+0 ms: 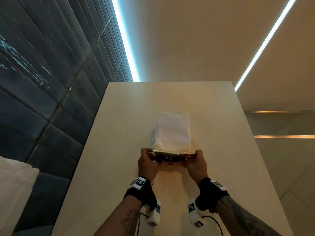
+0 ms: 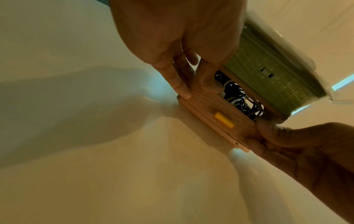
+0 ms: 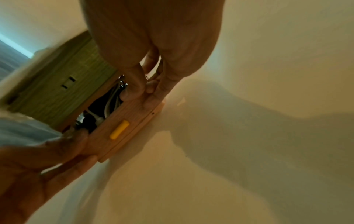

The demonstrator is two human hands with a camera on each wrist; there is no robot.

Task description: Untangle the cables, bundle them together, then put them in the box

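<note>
A box (image 1: pixel 172 132) sits on the pale table (image 1: pixel 119 120) with its white-topped lid tipped up over the base, leaving a narrow gap. Black and white cables (image 2: pixel 237 97) lie inside and show through that gap. My left hand (image 1: pixel 150 155) grips the box's near left corner and my right hand (image 1: pixel 194 156) grips the near right corner. In the left wrist view my left fingers (image 2: pixel 184 89) press the wood-coloured front wall (image 2: pixel 235 121), beside a yellow latch (image 2: pixel 224 119). The right wrist view shows my right fingers (image 3: pixel 138 91) on the same wall, the latch (image 3: pixel 119 129) and the green inner lid (image 3: pixel 63 84).
A dark panelled wall (image 1: pixel 37 79) runs along the table's left side. Something white and soft (image 1: pixel 13 193) lies at the lower left, off the table. The table's right edge (image 1: pixel 259 150) drops to a pale floor. Thin black wires (image 1: pixel 214 220) trail from my wrist cameras.
</note>
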